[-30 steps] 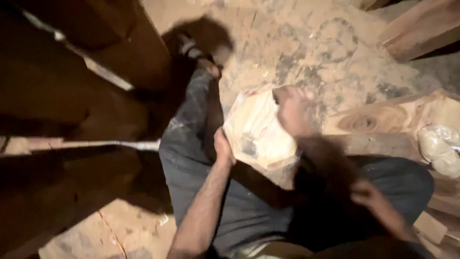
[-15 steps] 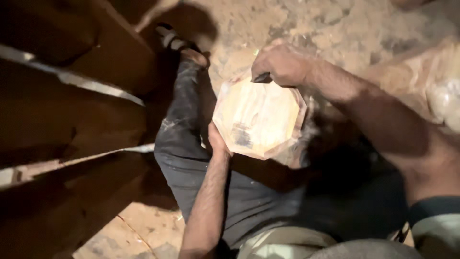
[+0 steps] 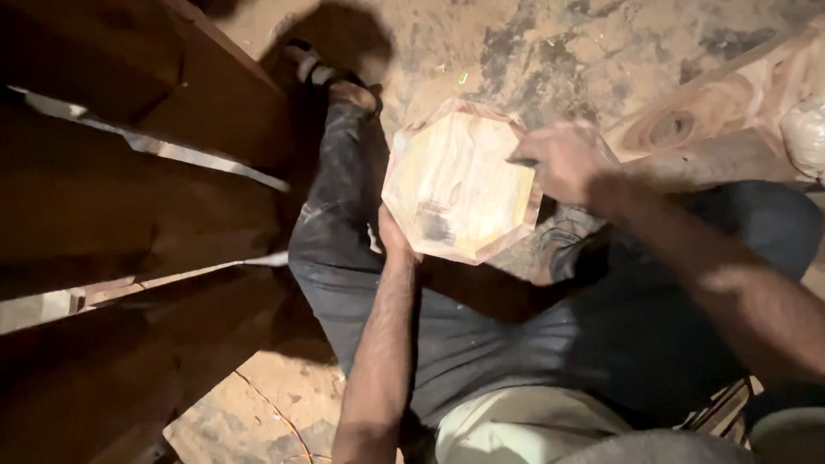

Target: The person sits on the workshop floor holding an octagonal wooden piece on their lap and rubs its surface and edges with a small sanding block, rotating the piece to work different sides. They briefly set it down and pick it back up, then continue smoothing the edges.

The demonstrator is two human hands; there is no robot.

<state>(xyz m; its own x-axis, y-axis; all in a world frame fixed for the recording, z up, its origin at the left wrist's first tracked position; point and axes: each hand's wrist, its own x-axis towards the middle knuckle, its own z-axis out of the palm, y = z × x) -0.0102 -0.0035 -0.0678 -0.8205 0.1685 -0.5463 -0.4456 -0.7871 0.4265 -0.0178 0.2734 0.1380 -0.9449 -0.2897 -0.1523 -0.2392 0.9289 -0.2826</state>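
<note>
Since half a second ago, right hand (image 3: 563,161) has slid from the far upper edge of the octagonal wooden piece (image 3: 460,185) round to its right edge; the piece itself has hardly shifted. Piece is pale, flat-faced, eight-sided, with a dark smudge on the lower left of its face, and it sits propped over the person's knee, above the dark trouser leg (image 3: 344,249). Left hand (image 3: 394,236) at the piece's lower left edge, thumb up against the rim, rest of the hand hidden behind: grip looks closed on the wood from beneath, steadying it. Right hand's fingers curled tight at the right rim, something small and dark showing at the fingertips; cannot tell whether it is a tool or shadow, so that grip is closed but on what is unclear. Left of the piece, dark wooden planks (image 3: 129,172) lean in shadow. Beyond the piece, dusty floor (image 3: 550,51); to its right, a rough log with a knot (image 3: 687,129). A sandalled foot (image 3: 322,73) lies up and left of the piece. Judgement: to work this edge cleanly, the supporting hand should keep the piece braced firm on the knee, face tilted to the light, while the working hand follows the rim in short controlled passes.
</note>
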